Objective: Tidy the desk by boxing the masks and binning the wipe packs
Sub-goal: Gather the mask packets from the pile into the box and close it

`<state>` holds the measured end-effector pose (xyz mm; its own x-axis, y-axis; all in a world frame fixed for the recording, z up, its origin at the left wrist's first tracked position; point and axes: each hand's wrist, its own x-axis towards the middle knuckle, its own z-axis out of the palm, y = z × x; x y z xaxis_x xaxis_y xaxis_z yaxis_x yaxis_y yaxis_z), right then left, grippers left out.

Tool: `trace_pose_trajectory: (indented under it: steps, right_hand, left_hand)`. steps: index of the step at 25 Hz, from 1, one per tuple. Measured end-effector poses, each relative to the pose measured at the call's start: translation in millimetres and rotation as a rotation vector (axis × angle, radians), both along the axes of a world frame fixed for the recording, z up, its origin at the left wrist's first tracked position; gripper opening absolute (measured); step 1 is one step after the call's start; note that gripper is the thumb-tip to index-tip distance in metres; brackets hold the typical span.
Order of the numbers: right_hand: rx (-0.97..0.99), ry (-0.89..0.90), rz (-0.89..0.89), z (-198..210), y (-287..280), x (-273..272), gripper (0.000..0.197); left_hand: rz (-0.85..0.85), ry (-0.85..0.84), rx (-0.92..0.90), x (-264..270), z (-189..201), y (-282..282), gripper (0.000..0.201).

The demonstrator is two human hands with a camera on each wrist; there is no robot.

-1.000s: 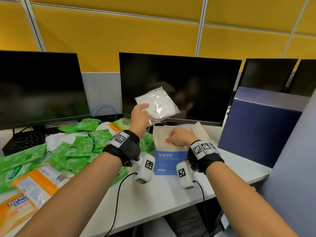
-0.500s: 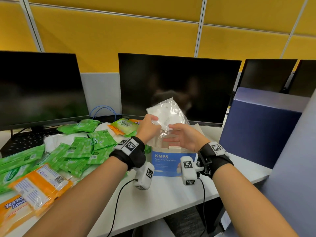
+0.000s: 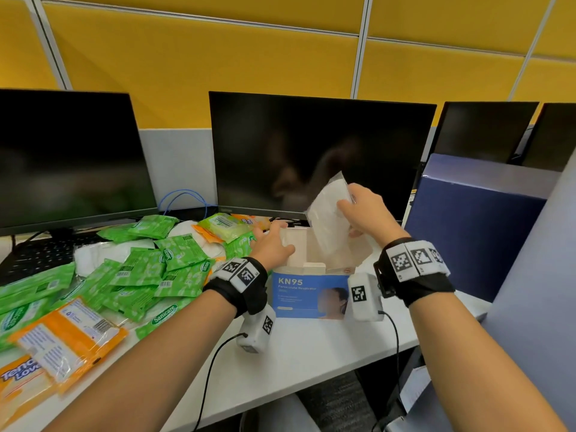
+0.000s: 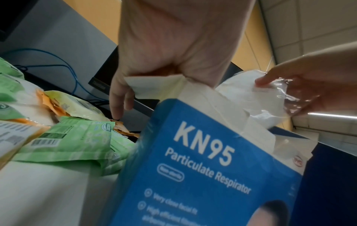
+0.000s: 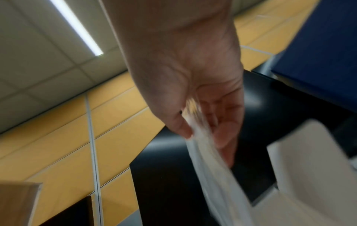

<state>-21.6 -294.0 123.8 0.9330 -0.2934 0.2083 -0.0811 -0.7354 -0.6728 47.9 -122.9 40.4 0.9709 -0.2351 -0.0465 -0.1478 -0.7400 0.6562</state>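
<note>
Reaching forward over the white desk (image 3: 299, 347), right hand (image 3: 369, 213) raised above the open KN95 box (image 3: 311, 294), thumb and fingers pinching a wrapped white mask (image 3: 327, 219), lower end dipping into the box. Left hand (image 3: 274, 241) low, gripping the box's left top flap (image 4: 154, 85). Green wipe packs (image 3: 146, 269) heaped just left.

We are in an open-plan office: a white desk (image 3: 311, 344) carries a row of dark monitors (image 3: 321, 157) and a keyboard (image 3: 34, 257), yellow partition panels (image 3: 199, 63) stand behind, and ceiling tiles with a strip light (image 5: 77, 29) hang overhead.
</note>
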Motion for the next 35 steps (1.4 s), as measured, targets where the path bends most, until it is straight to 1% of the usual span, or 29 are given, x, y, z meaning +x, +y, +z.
trace_pose_trajectory:
  steps: [3, 4, 6, 8, 10, 12, 14, 15, 18, 21, 23, 26, 29, 32, 34, 35]
  right_hand:
    - [-0.372, 0.281, 0.066, 11.0, 13.2, -2.2, 0.022]
    - [-0.467, 0.343, 0.080, 7.5, 20.2, -0.2, 0.024]
    - [-0.578, 0.454, 0.085, -7.6, 31.4, 7.9, 0.028]
    - [-0.567, 0.582, 0.128, -25.1, 42.4, 17.2, 0.028]
    - [-0.420, 0.653, 0.209, -37.9, 52.1, 26.3, 0.027]
    - [-0.256, 0.667, 0.232, -40.9, 62.1, 28.8, 0.041]
    - [-0.170, 0.671, 0.187, -38.1, 69.2, 27.5, 0.056]
    - [-0.145, 0.661, 0.155, -35.1, 70.2, 26.6, 0.057]
    - [-0.143, 0.616, 0.109, -22.3, 73.7, 26.2, 0.043]
    - [-0.138, 0.599, 0.101, -12.7, 78.7, 27.0, 0.050]
    - [-0.197, 0.594, 0.099, -9.0, 81.9, 25.1, 0.051]
    - [-0.286, 0.558, 0.097, -9.6, 87.7, 25.6, 0.050]
    - [-0.267, 0.520, 0.106, -13.8, 95.0, 31.8, 0.048]
    - [-0.166, 0.504, 0.083, -18.4, 100.1, 33.8, 0.042]
    - [-0.219, 0.484, 0.046, -17.2, 103.4, 36.5, 0.045]
    - [-0.262, 0.467, 0.032, -15.9, 106.5, 41.1, 0.050]
  left_hand:
    - [0.006, 0.020, -0.045, -0.6, -2.2, 0.3, 0.050]
    - [0.005, 0.041, -0.061, -1.4, -3.0, 0.1, 0.047]
    - [0.019, 0.095, -0.110, -0.7, -4.3, -0.2, 0.047]
    - [0.024, 0.144, -0.174, 1.2, -6.8, 0.0, 0.048]
    - [-0.005, 0.182, -0.233, -0.2, -7.8, -0.6, 0.047]
    - [-0.024, 0.192, -0.283, -1.8, -7.9, 0.6, 0.045]
    - [-0.026, 0.153, -0.330, 1.5, -6.5, 5.5, 0.042]
    - [-0.025, 0.118, -0.340, 4.4, -4.8, 8.7, 0.041]
    - [-0.054, 0.053, -0.302, 10.3, -0.4, 20.9, 0.039]
    - [-0.061, 0.008, -0.341, 8.1, 6.6, 31.8, 0.040]
    - [-0.050, -0.029, -0.379, 6.5, 13.1, 39.7, 0.041]
    - [-0.057, -0.017, -0.313, 1.4, 22.0, 56.0, 0.045]
    - [-0.064, 0.030, -0.247, 2.0, 24.5, 80.0, 0.051]
    - [0.019, 0.070, -0.180, 7.4, 16.5, 120.8, 0.049]
    - [0.131, 0.066, -0.150, 15.6, 9.9, 148.1, 0.044]
    - [0.171, 0.037, -0.095, 20.1, 5.8, 162.6, 0.043]
